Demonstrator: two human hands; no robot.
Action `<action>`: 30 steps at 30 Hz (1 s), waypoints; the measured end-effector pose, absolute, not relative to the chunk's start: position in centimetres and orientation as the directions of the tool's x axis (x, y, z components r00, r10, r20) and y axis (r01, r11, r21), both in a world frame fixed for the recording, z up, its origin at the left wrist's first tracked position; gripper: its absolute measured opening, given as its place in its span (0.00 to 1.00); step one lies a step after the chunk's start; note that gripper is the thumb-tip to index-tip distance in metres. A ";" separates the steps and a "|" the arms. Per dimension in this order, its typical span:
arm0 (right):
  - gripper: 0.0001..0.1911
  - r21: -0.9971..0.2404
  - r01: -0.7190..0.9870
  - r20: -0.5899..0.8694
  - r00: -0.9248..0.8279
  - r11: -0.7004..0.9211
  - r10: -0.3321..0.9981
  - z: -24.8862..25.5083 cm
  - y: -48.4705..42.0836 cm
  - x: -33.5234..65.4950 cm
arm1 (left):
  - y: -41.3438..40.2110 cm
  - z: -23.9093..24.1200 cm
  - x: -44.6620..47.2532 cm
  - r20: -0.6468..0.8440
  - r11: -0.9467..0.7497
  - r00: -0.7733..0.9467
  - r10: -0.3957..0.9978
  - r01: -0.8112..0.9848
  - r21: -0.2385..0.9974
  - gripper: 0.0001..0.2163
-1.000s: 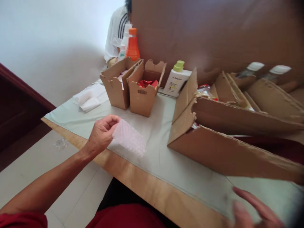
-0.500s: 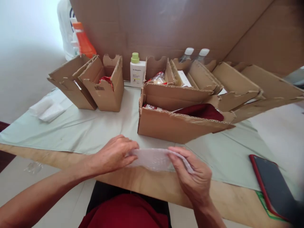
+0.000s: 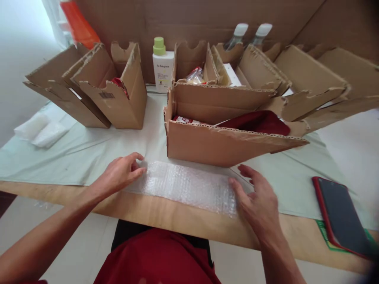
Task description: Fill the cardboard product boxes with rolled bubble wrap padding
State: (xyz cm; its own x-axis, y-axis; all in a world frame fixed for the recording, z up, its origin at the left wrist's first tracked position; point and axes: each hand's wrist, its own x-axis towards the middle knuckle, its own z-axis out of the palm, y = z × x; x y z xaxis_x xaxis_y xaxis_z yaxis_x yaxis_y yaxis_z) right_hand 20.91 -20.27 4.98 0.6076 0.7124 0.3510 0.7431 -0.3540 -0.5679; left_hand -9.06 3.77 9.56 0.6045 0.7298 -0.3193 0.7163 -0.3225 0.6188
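Observation:
A sheet of clear bubble wrap [image 3: 186, 186] lies flat along the near edge of the table [image 3: 183, 221]. My left hand [image 3: 118, 173] rests on its left end, fingers spread and pressing down. My right hand [image 3: 260, 201] lies flat at the sheet's right end, fingers apart. Neither hand grips anything. Just behind the sheet stands an open cardboard box [image 3: 219, 144] with a dark red item [image 3: 257, 122] and a red-and-white packet inside.
A pale green cloth [image 3: 89, 150] covers the table. Two open small boxes [image 3: 109, 90] stand at the back left, a white bottle with green cap [image 3: 162, 65] between boxes. Folded bubble wrap pieces [image 3: 41, 130] lie far left. A red-cased phone [image 3: 340, 217] lies at right.
The bubble wrap, held up in my left hand and then between both hands, has been unfolded and laid flat on the table. Both hands have spread apart to its ends. The view has swung right.

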 end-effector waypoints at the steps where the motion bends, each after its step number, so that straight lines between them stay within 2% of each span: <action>1: 0.22 -0.507 0.785 0.407 0.583 -0.357 0.703 4.9 -20.6 21.1 | 3.5 9.5 -9.4 -0.257 -0.361 0.586 0.769 0.728 0.583 0.17; 4: 0.12 -0.388 0.884 0.542 0.448 -0.261 0.711 5.7 -20.6 20.2 | 2.0 10.5 -10.0 -0.160 -0.416 0.633 0.757 0.657 0.629 0.16; 7: 0.09 -0.359 0.933 0.565 0.219 -0.002 0.796 6.7 -18.1 16.9 | 0.3 11.2 -8.6 -0.163 -0.377 0.740 0.652 0.503 0.778 0.12; 9: 0.11 -0.366 0.918 0.482 0.045 0.154 0.875 6.8 -15.5 14.1 | -0.2 10.6 -6.8 -0.209 -0.272 0.787 0.581 0.429 0.861 0.11; 11: 0.12 -0.358 0.905 0.345 -0.100 0.229 0.933 6.3 -13.3 12.0 | 0.1 9.1 -5.2 -0.290 -0.101 0.777 0.558 0.410 0.906 0.12; 14: 0.13 -0.316 0.906 0.212 -0.221 0.281 0.952 4.9 -12.9 12.0 | 1.1 6.7 -4.0 -0.429 0.162 0.697 0.575 0.417 0.894 0.15; 17: 0.16 -0.258 0.941 0.249 -0.154 0.219 0.956 3.5 -16.7 15.8 | 1.6 5.7 -4.3 -0.470 0.210 0.658 0.589 0.438 0.874 0.15; 21: 0.17 -0.136 0.985 0.305 0.147 -0.110 0.941 2.9 -23.6 22.1 | 1.5 6.0 -4.5 -0.481 0.185 0.671 0.564 0.465 0.866 0.15; 24: 0.16 -0.138 0.959 0.396 0.282 -0.247 0.874 3.6 -25.6 23.9 | 1.3 6.6 -4.1 -0.487 0.158 0.678 0.551 0.488 0.858 0.16; 26: 0.14 -0.194 0.953 0.412 0.295 -0.234 0.862 4.1 -24.9 23.5 | 1.1 7.2 -4.2 -0.451 0.052 0.695 0.560 0.513 0.857 0.15; 28: 0.14 -0.242 0.951 0.365 0.271 -0.191 0.890 4.3 -23.2 22.6 | 0.8 7.9 -4.7 -0.321 -0.182 0.698 0.640 0.544 0.819 0.15; 30: 0.17 -0.247 0.952 0.298 0.251 -0.180 0.921 4.1 -21.3 21.8 | 0.6 8.5 -5.7 -0.135 -0.427 0.661 0.738 0.613 0.665 0.14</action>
